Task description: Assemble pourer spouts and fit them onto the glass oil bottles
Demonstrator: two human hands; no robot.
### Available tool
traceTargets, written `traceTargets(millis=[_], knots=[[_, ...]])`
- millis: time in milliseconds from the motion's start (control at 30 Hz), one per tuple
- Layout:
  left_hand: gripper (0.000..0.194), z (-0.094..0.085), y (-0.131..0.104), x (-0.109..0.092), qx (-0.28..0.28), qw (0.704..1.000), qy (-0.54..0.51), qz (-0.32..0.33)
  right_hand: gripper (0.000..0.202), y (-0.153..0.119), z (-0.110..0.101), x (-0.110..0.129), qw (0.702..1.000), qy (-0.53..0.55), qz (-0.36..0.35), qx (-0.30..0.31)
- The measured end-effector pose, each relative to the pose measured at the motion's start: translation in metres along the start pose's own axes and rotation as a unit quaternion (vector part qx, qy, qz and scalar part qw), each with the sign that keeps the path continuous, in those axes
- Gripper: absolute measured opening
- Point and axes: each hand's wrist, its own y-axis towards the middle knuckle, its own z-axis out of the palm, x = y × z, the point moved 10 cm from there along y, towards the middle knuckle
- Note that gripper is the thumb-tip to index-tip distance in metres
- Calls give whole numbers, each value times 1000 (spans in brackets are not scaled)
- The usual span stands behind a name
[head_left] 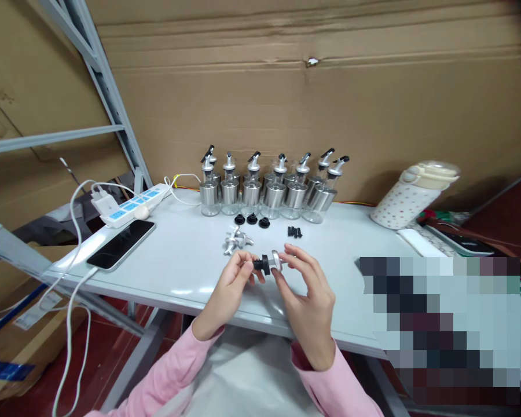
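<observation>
Both hands meet above the front part of the table. My left hand (234, 281) is closed on a black ribbed stopper (263, 264). My right hand (306, 284) grips a silver pourer spout (276, 262) between thumb and fingers. The two parts lie in line and almost touch; I cannot tell how far one sits inside the other. Just beyond lie a small pile of silver spout parts (237, 238), several black stoppers (252, 219) and a few small black flap pieces (294, 232). Behind them stand glass and steel oil bottles (252, 193), several with spouts fitted.
At left, a phone (121, 245) lies by a white power strip (136, 204) with cables over the table edge. A spotted white flask (410, 197) stands at right. Cardboard (252, 92) backs the table (173, 255); a grey metal frame (113, 98) rises at left.
</observation>
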Motion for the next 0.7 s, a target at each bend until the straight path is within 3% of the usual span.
traceTargets(millis=[233, 700], knots=[[30, 10, -4, -7, 36, 999, -5, -5, 25, -7, -2, -16, 996, 69, 58, -9], [20, 6, -5, -6, 17, 998, -63, -16, 31, -12, 5, -19, 985, 151, 79, 41]])
